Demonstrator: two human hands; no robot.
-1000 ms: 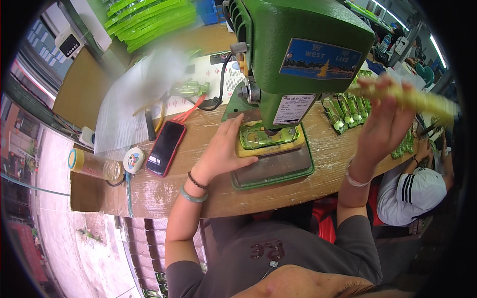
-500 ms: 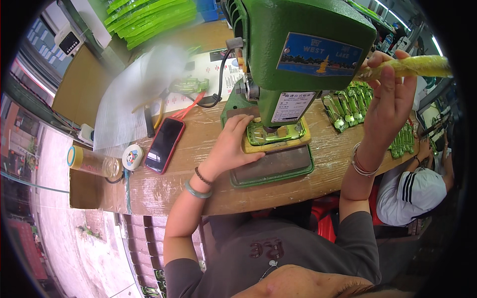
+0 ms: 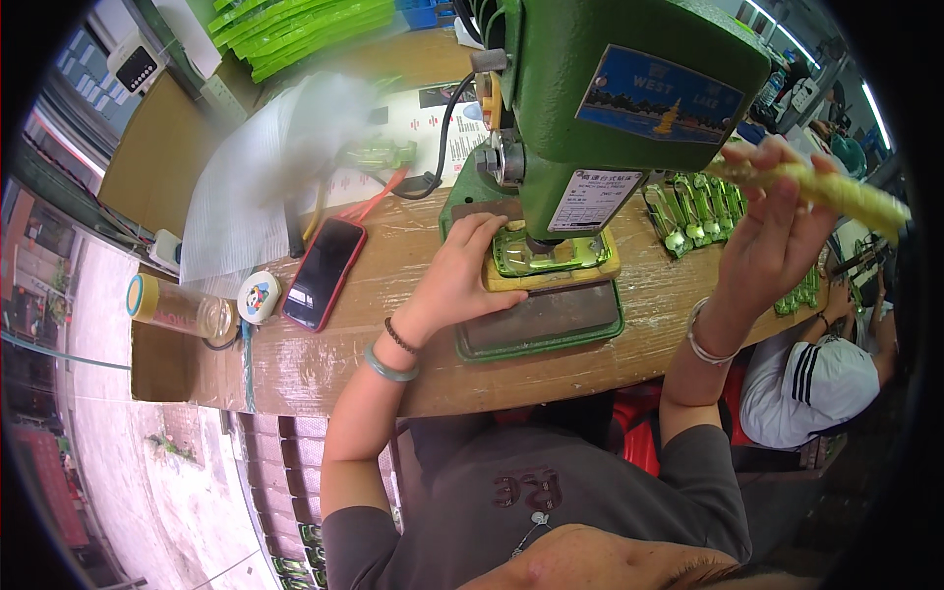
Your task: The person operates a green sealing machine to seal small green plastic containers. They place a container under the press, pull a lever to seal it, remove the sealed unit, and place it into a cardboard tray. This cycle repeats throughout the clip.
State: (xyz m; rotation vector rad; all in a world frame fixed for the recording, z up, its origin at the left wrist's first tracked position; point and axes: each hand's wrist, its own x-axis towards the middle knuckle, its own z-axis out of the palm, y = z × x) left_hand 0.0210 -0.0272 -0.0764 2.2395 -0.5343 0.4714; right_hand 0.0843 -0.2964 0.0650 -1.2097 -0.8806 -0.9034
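Observation:
A green bench drill press [image 3: 551, 128] stands before me, its chuck [image 3: 543, 244] low over a clear green plastic part [image 3: 580, 254]. That part sits in a yellow block [image 3: 560, 280] on the brown-topped press base [image 3: 551, 329]. My left hand [image 3: 462, 270] grips the block's left side, thumb along its front edge and fingers over the far corner. At the right, my right hand [image 3: 782, 211] has its fingers curled round the drill press's handle [image 3: 851, 197], which is wrapped in yellow. Whether the bit touches the part cannot be made out.
Left of the press lie a red-cased phone [image 3: 324, 273], a round white case [image 3: 259, 297] and a clear jar [image 3: 177, 310]. Several green plastic parts [image 3: 693, 211] lie in rows at right. Green trays [image 3: 300, 34] are stacked behind. A person in a white cap [image 3: 831, 379] sits at right.
The handle's outer end has swung downward, with my right hand turning along with it. My left hand stays on the block. The whole view has shifted slightly.

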